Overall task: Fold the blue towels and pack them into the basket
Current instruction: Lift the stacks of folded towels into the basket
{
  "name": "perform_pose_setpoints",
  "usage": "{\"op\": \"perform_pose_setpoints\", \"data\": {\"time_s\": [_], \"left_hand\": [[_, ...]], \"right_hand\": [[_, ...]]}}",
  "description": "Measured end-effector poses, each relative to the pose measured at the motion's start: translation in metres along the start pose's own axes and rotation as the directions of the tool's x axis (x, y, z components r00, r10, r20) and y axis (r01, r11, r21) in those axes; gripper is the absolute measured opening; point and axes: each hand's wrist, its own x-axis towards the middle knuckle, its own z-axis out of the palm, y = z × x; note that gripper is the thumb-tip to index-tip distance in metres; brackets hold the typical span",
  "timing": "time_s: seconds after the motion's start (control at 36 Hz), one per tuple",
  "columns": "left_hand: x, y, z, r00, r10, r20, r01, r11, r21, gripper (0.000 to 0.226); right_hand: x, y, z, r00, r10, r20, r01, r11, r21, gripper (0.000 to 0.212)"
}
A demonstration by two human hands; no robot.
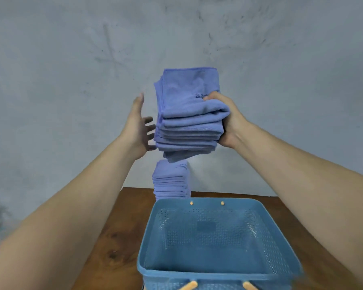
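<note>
towels lifted above the basket

the right hand (226,120) grips a thick stack of folded blue towels (189,114) by its right edge, thumb curled over the top layer and fingers under the pile. just left of that grip, the left hand (139,126) is spread, its fingertips touching the stack's left side. the held stack hangs in the air. directly below the grip, a second stack of towels (171,181) stands on the wooden table (113,237). nearer than that, below the grip, sits the blue basket (216,275), with no towels inside.
</note>
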Motion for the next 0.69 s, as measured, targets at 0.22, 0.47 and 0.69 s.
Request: {"op": "perform_pose_setpoints", "data": {"time_s": [0.22,0.47,0.69], "left_hand": [[-0.038,-0.064,0.033,0.966,-0.142,0.216,0.182,0.968,-0.176,0.084],[-0.074,-0.06,0.037,0.986,-0.1,0.132,0.125,0.974,-0.19,0.083],[-0.089,-0.101,0.021,0.963,-0.26,0.069,0.266,0.958,-0.105,0.089]], "right_hand": [[-0.068,-0.023,-0.017,0.996,0.007,-0.091,-0.001,0.998,0.067,0.033],[-0.113,0.023,-0.063,0.993,0.119,0.028,-0.122,0.97,0.208,0.033],[-0.136,0.05,-0.054,0.99,0.135,0.04,-0.14,0.951,0.277,0.02]]}}
